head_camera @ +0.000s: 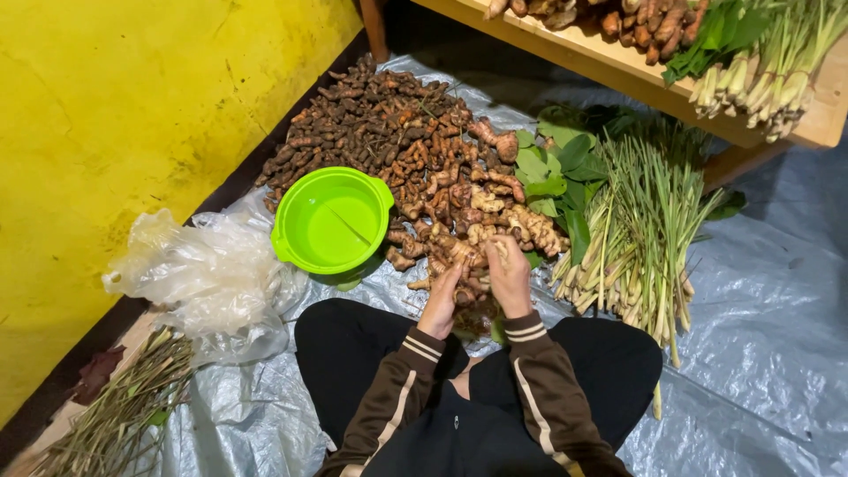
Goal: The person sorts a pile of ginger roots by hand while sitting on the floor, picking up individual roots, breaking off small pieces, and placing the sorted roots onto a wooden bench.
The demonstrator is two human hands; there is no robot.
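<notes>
Across the floor lies a grey plastic sheet (777, 291), bounded on the left by a yellow wall (132, 106) and at the top right by a wooden shelf (618, 62) carrying more roots and bundled stalks. On the sheet, a broad heap of dark brown rhizomes (371, 124) occupies the upper centre and merges toward the person into a smaller heap of paler, knobbly ginger roots (495, 216). Right of the roots lies a pile of lemongrass stalks (640, 234), with a cluster of green leaves (552, 168) between it and the root heap. Crumpled clear plastic bags (208, 278) rest at the left, just beside a bundle of dry stems (124, 411) at the lower left corner. One round green plastic basin (331, 221) with two side handles sits touching the left edge of the root heap; it holds no roots, and only a thin line shows on its inner floor. Seated cross-legged, the person reaches both arms forward over the near edge of the ginger heap. Left hand (442, 300) curls its fingers around a ginger piece (468, 265) from the left; right hand (510, 274) closes over the same piece from the right, fingers pressed together. This piece is light tan, lumpy and branched, held just above the heap's near edge.
</notes>
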